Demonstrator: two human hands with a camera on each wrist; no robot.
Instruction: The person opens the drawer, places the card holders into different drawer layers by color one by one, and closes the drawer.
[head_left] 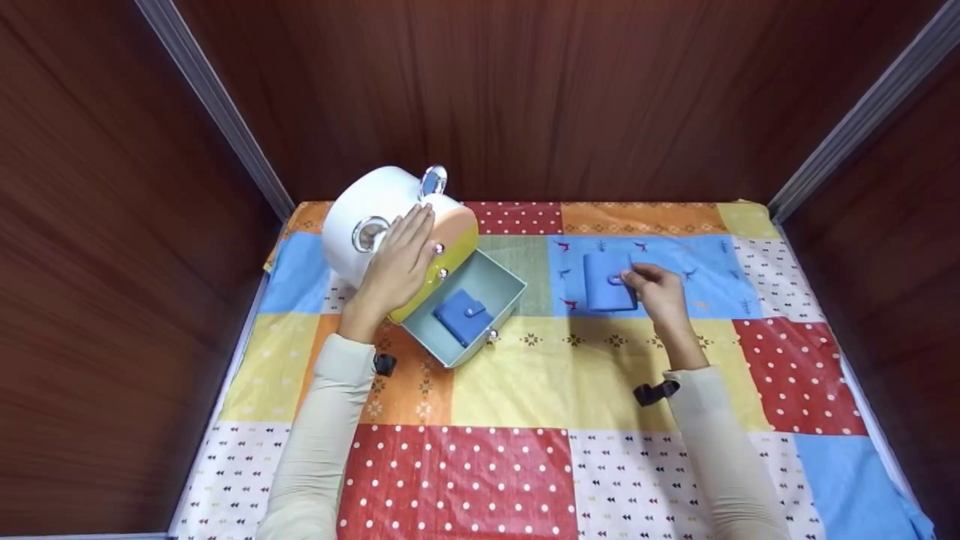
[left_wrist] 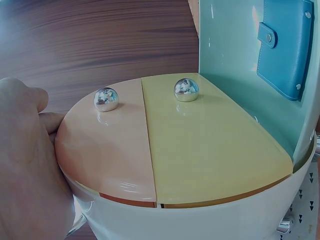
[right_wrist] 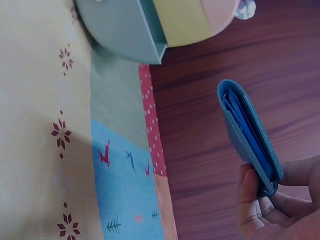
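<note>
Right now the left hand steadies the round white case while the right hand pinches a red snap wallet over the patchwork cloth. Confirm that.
Not quite: the snap wallet in the right hand is blue, not red, as the head view shows. The left hand does rest on the round white case.

This looks like a small booth set up indoors rather than a lived-in room: dark wood-grain panels (head_left: 525, 90) close in the far edge and both sides of the surface, joined by grey metal corner strips (head_left: 217, 105). A patchwork tablecloth (head_left: 570, 375) (dotted and printed squares) covers the surface edge to edge.
</note>
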